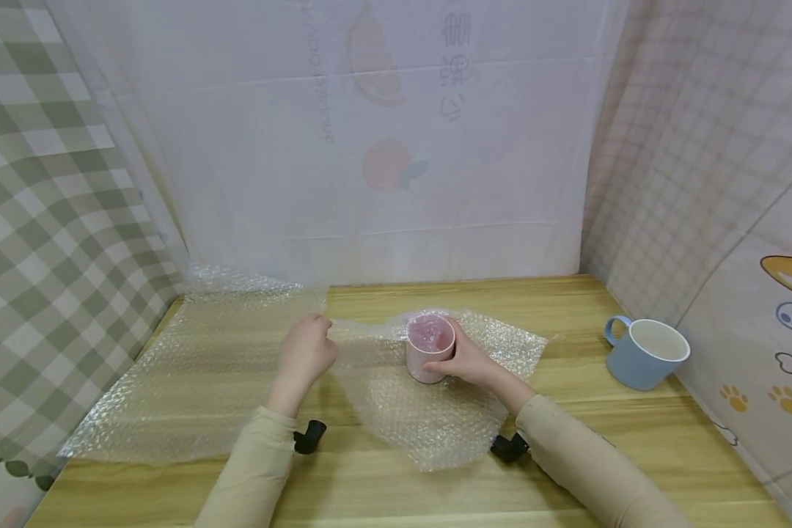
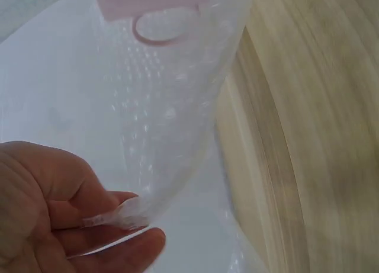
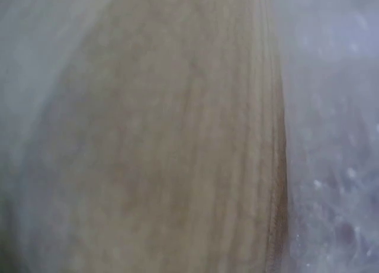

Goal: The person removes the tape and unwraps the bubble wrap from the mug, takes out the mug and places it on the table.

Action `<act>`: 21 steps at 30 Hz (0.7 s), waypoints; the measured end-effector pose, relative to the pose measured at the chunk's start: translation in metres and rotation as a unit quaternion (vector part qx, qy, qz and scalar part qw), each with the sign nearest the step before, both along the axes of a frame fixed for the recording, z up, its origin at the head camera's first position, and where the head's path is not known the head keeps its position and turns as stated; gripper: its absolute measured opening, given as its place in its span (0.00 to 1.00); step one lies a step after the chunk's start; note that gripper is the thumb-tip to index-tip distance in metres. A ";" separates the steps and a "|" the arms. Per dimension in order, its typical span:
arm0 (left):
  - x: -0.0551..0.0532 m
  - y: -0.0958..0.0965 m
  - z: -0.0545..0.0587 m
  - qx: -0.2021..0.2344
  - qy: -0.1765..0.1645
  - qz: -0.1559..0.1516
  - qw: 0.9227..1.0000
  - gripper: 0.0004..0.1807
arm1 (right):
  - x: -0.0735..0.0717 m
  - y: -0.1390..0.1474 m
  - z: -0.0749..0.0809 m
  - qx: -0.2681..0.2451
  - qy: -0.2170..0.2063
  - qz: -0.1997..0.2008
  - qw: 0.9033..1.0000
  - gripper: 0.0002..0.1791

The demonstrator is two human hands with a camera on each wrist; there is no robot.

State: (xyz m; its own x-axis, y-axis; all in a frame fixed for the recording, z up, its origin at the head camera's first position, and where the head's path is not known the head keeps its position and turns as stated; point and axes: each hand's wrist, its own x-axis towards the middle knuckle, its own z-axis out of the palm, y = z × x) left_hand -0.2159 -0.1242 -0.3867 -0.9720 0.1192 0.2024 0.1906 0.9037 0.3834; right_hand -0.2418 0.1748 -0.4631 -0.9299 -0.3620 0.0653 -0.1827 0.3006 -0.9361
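A pink mug (image 1: 422,364) stands upright on a sheet of bubble wrap (image 1: 429,429), with crinkled clear wrap showing inside its mouth. The right hand (image 1: 467,361) grips the mug from its right side, thumb in front. To the left, the left hand (image 1: 306,348) pinches a corner of the wrap and holds it raised, stretched toward the mug. In the left wrist view, thumb and fingers of the left hand (image 2: 53,202) hold the gathered edge of the wrap (image 2: 160,119). Through that film the mug (image 2: 151,2) and its handle show. The right wrist view is blurred and shows no hand.
Another large bubble wrap sheet (image 1: 171,381) covers the left side of the wooden table (image 1: 383,491). A blue mug (image 1: 640,363) with a white inside stands at the right, near the patterned side cloth (image 1: 746,315). A white cloth (image 1: 501,183) hangs behind.
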 end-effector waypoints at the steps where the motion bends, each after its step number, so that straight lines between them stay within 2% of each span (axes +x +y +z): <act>1: 0.000 -0.002 0.000 -0.011 -0.006 0.009 1.000 0.14 | 0.000 0.000 0.000 -0.001 0.000 0.000 1.000 0.51; 4: -0.002 -0.008 0.002 -0.039 -0.042 0.034 0.998 0.09 | 0.000 0.001 0.000 -0.004 -0.002 0.001 1.000 0.51; 8: -0.003 -0.010 0.004 -0.101 -0.098 0.057 0.988 0.06 | 0.000 0.002 0.000 -0.007 -0.001 0.003 1.000 0.51; 11: -0.003 -0.007 0.002 -0.153 -0.107 0.057 0.981 0.08 | 0.000 0.002 0.001 -0.004 0.003 0.004 1.000 0.51; 14: -0.004 -0.001 -0.001 -0.170 -0.071 0.052 0.981 0.14 | 0.001 0.002 0.002 -0.001 0.005 0.004 1.000 0.51; 17: -0.003 0.007 -0.002 -0.140 0.007 0.038 0.989 0.14 | 0.001 0.001 0.002 -0.003 0.002 0.003 1.000 0.51; 19: -0.003 0.013 -0.002 -0.125 0.060 0.019 0.990 0.13 | 0.001 0.001 0.003 -0.004 -0.001 0.003 1.000 0.51; 21: -0.001 0.020 0.000 -0.115 0.108 -0.011 0.987 0.16 | 0.001 0.000 0.003 -0.005 -0.002 0.002 1.000 0.51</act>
